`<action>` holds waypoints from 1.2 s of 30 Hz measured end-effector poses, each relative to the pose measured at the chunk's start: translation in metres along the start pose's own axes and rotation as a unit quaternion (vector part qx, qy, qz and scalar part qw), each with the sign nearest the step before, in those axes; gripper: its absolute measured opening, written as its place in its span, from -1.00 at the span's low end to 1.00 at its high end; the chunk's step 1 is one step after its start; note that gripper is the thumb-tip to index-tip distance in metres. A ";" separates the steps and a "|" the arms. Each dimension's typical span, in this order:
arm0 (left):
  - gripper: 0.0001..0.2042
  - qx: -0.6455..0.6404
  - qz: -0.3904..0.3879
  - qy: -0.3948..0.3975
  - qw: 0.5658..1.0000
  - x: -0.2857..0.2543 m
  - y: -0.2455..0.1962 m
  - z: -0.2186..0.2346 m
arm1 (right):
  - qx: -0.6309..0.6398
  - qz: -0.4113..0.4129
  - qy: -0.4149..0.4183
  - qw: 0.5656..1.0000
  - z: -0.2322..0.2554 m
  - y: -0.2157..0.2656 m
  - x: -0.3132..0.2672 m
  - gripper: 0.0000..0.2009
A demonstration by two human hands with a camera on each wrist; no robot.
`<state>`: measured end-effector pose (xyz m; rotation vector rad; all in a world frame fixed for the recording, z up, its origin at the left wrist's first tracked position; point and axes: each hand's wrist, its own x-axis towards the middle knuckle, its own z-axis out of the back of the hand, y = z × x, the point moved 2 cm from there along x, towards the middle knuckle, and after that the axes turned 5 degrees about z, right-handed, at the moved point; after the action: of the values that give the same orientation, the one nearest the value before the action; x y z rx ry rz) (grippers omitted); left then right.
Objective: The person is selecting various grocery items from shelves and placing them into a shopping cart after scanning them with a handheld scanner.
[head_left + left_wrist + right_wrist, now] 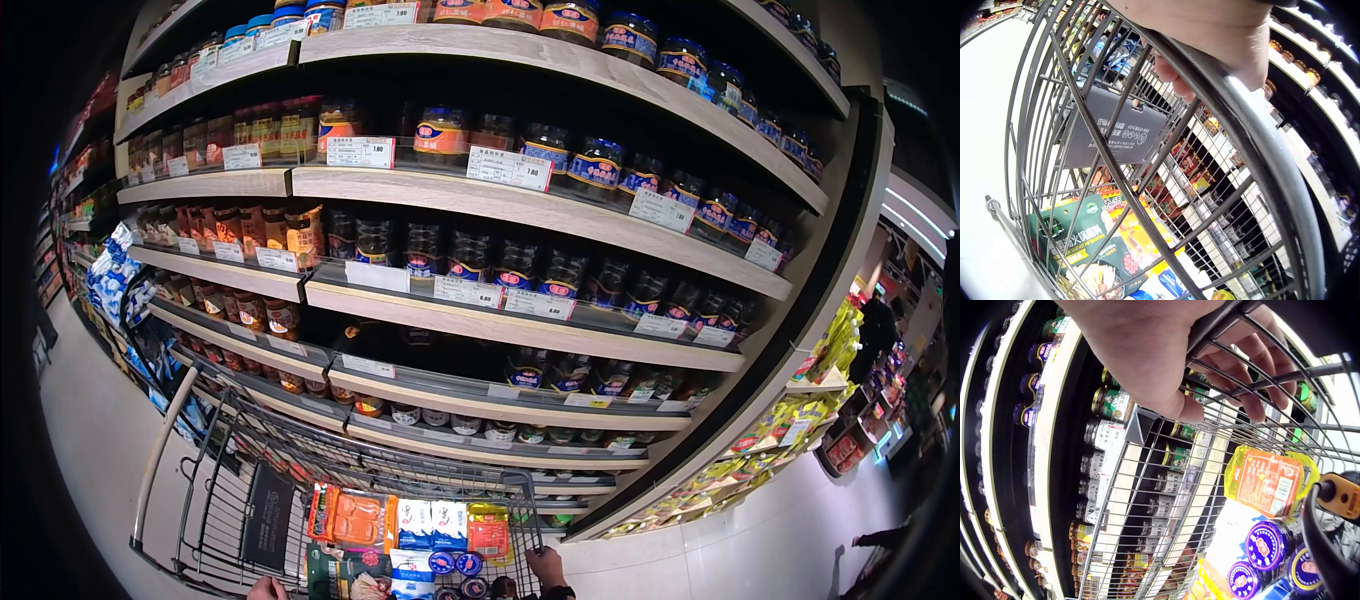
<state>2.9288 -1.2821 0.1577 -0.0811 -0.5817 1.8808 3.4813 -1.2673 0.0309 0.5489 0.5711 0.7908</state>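
Observation:
My left hand (268, 589) grips the near rim of a wire shopping cart (1275, 181), its fingers curled over the bar in the left wrist view. Further right along the cart, my right hand (546, 568) holds the rim at a corner, with the thumb (1190, 412) on one side and the fingers on the other. Inside the cart lie a green hot pot package (1079, 234), an orange food pack (358, 518), white-and-blue packs (432, 522) and a red pack with yellow edges (1267, 481). Several jars with blue lids (1266, 545) stand beside them.
Tall shelves (540, 205) full of jars rise right behind the cart, price tags (508, 168) along their edges. Blue-and-white bags (115, 275) stand at the left. Yellow packets (790, 420) hang on the shelf end, with an aisle floor (740, 545) at the right.

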 end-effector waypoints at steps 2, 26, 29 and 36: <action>-0.73 0.005 0.003 0.002 1.000 0.000 0.003 -0.002 | -0.005 -0.004 0.002 1.000 0.001 0.002 -0.001 -0.51; -0.74 0.010 -0.006 0.003 1.000 0.003 -0.001 -0.001 | -0.014 0.016 -0.002 1.000 -0.005 -0.005 0.005 -0.50; -0.74 0.004 -0.007 -0.002 1.000 0.002 -0.004 0.001 | -0.017 0.012 -0.001 1.000 -0.005 -0.006 0.005 -0.50; -0.73 -0.016 -0.010 -0.002 1.000 0.005 -0.005 0.000 | -0.018 0.007 0.002 1.000 -0.002 -0.003 0.004 -0.50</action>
<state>2.9318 -1.2763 0.1607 -0.0916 -0.6138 1.8526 3.4841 -1.2659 0.0264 0.5180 0.5566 0.8150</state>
